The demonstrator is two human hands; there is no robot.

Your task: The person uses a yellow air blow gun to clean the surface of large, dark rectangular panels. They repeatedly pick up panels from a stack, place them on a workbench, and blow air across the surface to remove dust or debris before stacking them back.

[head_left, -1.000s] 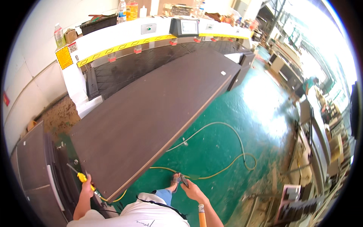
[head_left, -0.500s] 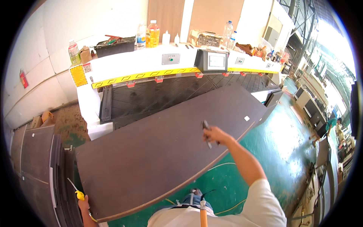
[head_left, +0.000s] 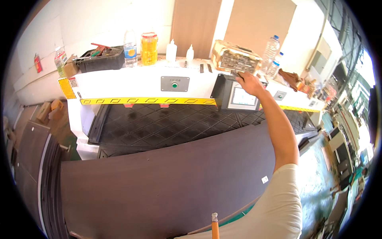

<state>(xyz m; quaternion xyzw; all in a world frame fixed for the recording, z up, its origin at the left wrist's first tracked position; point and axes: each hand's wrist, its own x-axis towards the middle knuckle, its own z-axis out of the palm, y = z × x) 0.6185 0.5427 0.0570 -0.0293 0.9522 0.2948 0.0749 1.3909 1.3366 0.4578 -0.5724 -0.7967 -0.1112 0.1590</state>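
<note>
My right hand [head_left: 250,84] reaches over the top of a dark-framed touchscreen panel [head_left: 242,97] on the machine's front. Its fingers are closed round a dark hand tool [head_left: 236,74], whose end shows past the fingers; the exact kind is hard to make out. The tool is at the panel's upper edge; whether it rests there I cannot tell. Below my arm lies a large dark brown board [head_left: 167,183], with a small white label [head_left: 265,179] near its right side. My left hand is out of view.
Along the white machine top [head_left: 131,81] stand a black tool tray [head_left: 101,60], a yellow drink bottle [head_left: 149,48], white squeeze bottles [head_left: 171,51] and a worn box [head_left: 234,57]. Dark boards [head_left: 34,159] are stacked at left. An orange stick [head_left: 215,229] juts up at the lower edge.
My right hand has gone from above the board up and forward to the screen panel, tool still in it. My left hand with the yellow-handled tool has left view. The view has shifted toward the machine.
</note>
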